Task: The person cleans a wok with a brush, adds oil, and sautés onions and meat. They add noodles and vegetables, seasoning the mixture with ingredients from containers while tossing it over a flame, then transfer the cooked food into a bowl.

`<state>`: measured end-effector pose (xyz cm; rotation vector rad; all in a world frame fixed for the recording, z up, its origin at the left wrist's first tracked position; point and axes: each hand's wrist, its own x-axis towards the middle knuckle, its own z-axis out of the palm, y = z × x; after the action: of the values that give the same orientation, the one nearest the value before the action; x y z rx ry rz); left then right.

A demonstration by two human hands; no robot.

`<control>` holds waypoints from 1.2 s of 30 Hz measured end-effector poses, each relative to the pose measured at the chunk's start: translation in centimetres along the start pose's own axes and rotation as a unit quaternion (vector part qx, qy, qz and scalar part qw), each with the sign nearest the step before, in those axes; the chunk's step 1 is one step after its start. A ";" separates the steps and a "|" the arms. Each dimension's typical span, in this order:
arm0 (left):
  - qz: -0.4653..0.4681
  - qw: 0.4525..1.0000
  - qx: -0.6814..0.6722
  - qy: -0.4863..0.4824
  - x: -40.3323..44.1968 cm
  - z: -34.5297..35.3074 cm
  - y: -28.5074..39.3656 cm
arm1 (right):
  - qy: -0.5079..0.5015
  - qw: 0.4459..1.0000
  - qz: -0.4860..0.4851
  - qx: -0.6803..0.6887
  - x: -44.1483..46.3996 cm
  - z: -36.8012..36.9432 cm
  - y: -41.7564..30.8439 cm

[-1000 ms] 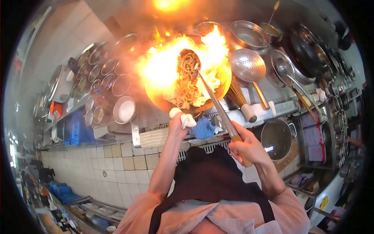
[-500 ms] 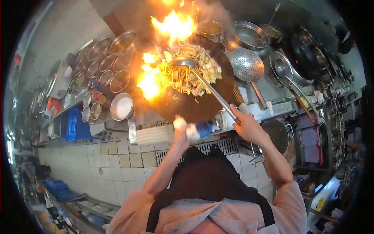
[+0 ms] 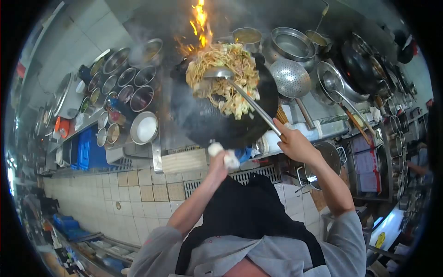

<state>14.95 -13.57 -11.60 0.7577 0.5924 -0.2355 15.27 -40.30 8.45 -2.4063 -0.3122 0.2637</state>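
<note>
A dark wok [image 3: 212, 127] stands in front of me, with noodles [image 3: 242, 69] and pale vegetable pieces heaped toward its far side. My left hand [image 3: 220, 162] is closed around a white cloth [image 3: 230, 161] at the wok's near edge; whatever the cloth covers is hidden. My right hand [image 3: 295, 145] grips the long metal handle of a ladle [image 3: 218, 72]. The ladle's bowl rests among the noodles, its underside facing up. Flames [image 3: 200, 23] rise behind the wok, and smoke drifts over its left side.
A perforated strainer [image 3: 290, 78] lies right of the wok. Metal bowls of ingredients [image 3: 142, 98] crowd the left counter, near a bowl of white contents [image 3: 146, 127]. A large pot [image 3: 328, 159] stands below my right forearm. A blue bin [image 3: 85, 147] sits at left.
The big flames over the wok's left side have shrunk to a narrow one at the back. The noodles have shifted farther away and bunched up. Both hands keep their holds.
</note>
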 end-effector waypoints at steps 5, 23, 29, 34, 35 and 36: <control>-0.102 0.993 -0.028 -0.055 -2.3 6.3 8.7 | -0.144 0.962 0.192 0.132 -1.2 -5.9 -4.9; -0.004 0.991 0.034 -0.126 13.7 2.8 9.4 | -0.054 0.975 0.068 -0.203 -5.8 -8.4 -2.1; -0.016 0.997 0.056 -0.042 5.3 1.9 10.6 | 0.010 0.955 0.218 0.201 -0.7 -3.7 0.8; 0.195 0.944 0.250 0.089 1.7 -4.9 8.8 | 0.165 0.884 0.157 0.408 5.3 8.3 0.5; 0.211 0.898 0.369 0.113 1.1 -5.5 9.2 | 0.120 0.880 0.164 0.429 5.9 8.6 -0.8; 0.223 0.836 0.482 0.135 0.4 -6.0 9.8 | 0.074 0.874 0.171 0.448 6.2 8.5 -1.5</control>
<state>16.76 -2.38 -9.56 1.9123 0.5226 0.0326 18.63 -32.23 2.44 -1.5187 0.2767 0.2949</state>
